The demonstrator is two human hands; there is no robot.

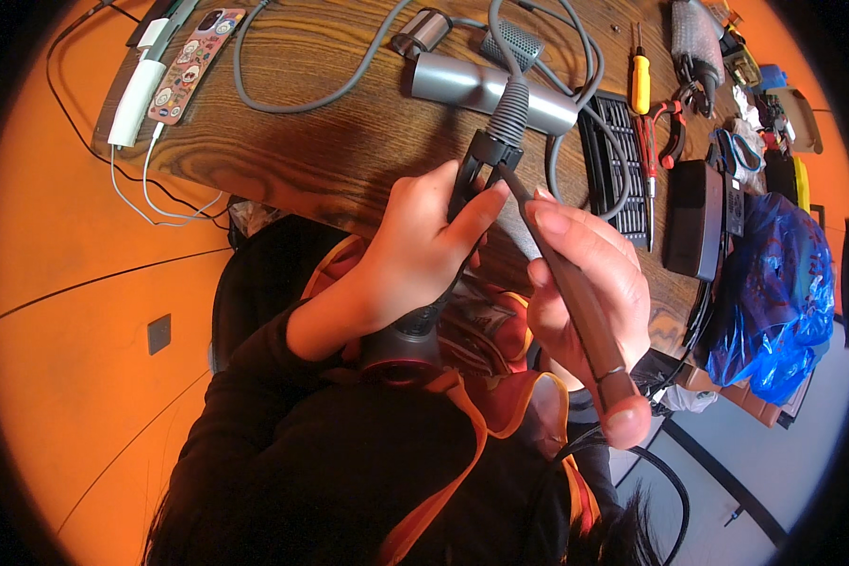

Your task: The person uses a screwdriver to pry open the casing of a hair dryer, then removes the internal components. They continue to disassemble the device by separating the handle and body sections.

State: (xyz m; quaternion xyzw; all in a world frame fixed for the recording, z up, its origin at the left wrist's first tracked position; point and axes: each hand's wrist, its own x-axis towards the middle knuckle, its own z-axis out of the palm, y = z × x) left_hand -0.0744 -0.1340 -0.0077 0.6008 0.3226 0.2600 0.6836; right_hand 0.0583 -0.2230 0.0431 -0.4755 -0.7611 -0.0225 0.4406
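Observation:
My left hand (415, 236) is wrapped round a black, stick-shaped device body (407, 351), perhaps the inside of a hair styler. A ribbed grey cable sleeve (509, 108) comes out of its upper end, and a round head with a reddish rim shows at its lower end. Between the fingers of my right hand (594, 292) is a slim, dark grey pen-shaped screwdriver (575, 297), slanting up to the left. Its tip meets the black cable end of the device, or lies very close to it; the exact contact is too small to tell.
Beyond my hands lie a silver tube (453, 83), a short metal cylinder (423, 33) and a perforated grey sleeve (511, 42). To the right are a bit case (623, 170), a yellow-handled screwdriver (640, 83), red-handled pliers (674, 132) and a blue plastic bag (774, 292). A phone (193, 71) lies far left.

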